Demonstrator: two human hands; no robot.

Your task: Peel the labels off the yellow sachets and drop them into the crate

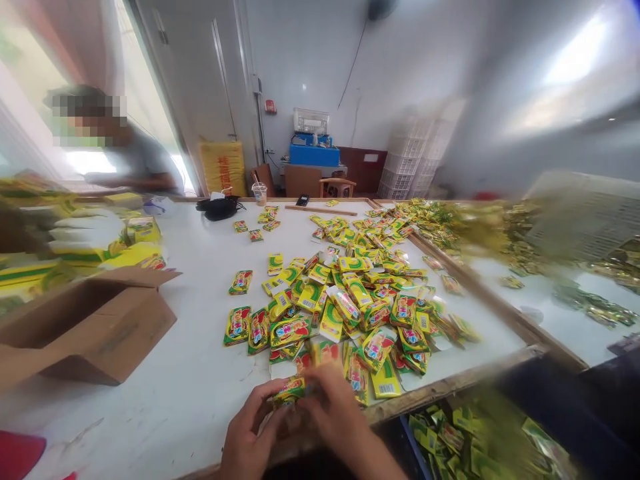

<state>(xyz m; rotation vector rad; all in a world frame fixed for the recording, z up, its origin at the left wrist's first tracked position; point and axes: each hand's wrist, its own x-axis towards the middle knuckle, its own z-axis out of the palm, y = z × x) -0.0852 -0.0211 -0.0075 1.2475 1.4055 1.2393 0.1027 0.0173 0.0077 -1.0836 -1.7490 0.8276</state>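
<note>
Two bare hands are closest, right at the near edge of the heap of little boxes. Left hand has one small yellow-and-green box gripped between thumb and fingers, just off the heap's near left corner. Right hand is right up by it, but it's blurry, so honestly can't tell if it's pinching the box or just brushing it. If both squeeze hard I reckon the card could crumple, and a sloppy grip might send it skidding into the heap, lost among lookalikes.

OK, left to right. Open brown carton sits well left of the heap, flaps sticking out; a sleeve snagging one could drag it along the worktop. Beyond the heap's far left there's a black bag, then a drink cup. Knock that over and, my guess, soggy boxes.

Heap itself is a jumble, boxes leaning at all angles. Yank one from low down and the rest could slide. Right of the heap runs a wooden strip, which might catch spill that way. Below the heap's near right, past the wooden edge, there's a blue bin with similar boxes; anything nudged over could drop in and get mixed up.
</note>
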